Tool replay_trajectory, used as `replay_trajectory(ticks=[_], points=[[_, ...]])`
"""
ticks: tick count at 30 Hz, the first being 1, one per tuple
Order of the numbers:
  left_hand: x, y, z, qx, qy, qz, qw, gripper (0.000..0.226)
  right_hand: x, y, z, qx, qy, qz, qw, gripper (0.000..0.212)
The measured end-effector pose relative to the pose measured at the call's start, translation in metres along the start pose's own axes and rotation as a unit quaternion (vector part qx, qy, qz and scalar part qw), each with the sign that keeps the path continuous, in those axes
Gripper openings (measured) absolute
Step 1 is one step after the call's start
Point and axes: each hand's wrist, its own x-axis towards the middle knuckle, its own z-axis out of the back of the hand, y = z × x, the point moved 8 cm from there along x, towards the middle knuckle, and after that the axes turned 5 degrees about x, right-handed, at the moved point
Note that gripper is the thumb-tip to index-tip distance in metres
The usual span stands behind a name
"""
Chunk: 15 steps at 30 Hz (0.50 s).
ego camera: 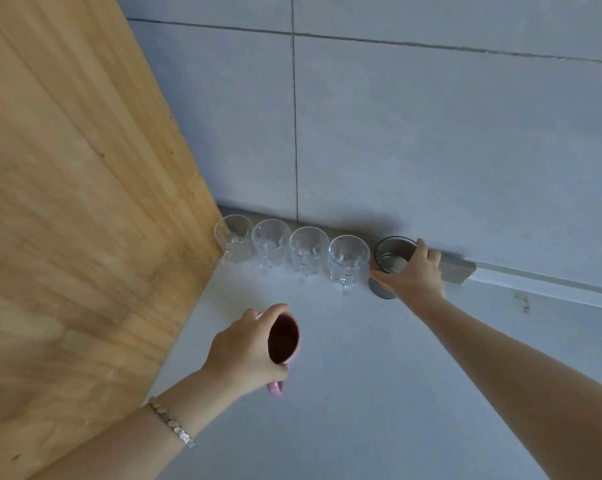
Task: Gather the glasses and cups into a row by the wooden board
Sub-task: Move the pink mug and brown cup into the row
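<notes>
Several clear cut-glass mugs [308,250] stand in a row along the wall, and the leftmost one [234,237] touches the wooden board [70,209]. At the right end of the row stands a dark smoked glass [391,263]. My right hand [415,271] grips it by the rim and side. My left hand [247,348] holds a pink mug [284,339] with a dark red inside, above the counter in front of the row. Its handle points towards me.
The white counter [379,393] meets a grey tiled wall [413,133] at the back. A grey strip [457,270] runs along the wall's foot and ends just right of the smoked glass. The upright board closes off the left side.
</notes>
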Motion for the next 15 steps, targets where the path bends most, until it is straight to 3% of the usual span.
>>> replay_trajectory(ticks=[3, 6, 9, 12, 15], points=[[0.002, 0.014, 0.002, 0.011, 0.009, 0.001, 1.000, 0.077, -0.005, -0.003, -0.001, 0.046, -0.002, -0.022, 0.999, 0.111], [0.012, 0.034, 0.010, 0.033, 0.022, 0.010, 0.999, 0.079, -0.022, -0.016, 0.000, 0.026, 0.025, -0.048, 0.998, 0.090], [0.030, 0.055, 0.030, 0.036, 0.014, 0.026, 0.999, 0.079, -0.049, -0.028, -0.005, -0.090, 0.101, -0.007, 0.991, 0.073], [0.046, 0.072, 0.052, 0.061, 0.009, 0.034, 0.998, 0.085, -0.076, -0.033, -0.013, -0.126, 0.152, 0.055, 0.979, 0.045], [0.055, 0.079, 0.065, 0.104, 0.013, 0.032, 0.994, 0.085, -0.098, -0.039, -0.022, -0.131, 0.194, 0.077, 0.969, 0.035]])
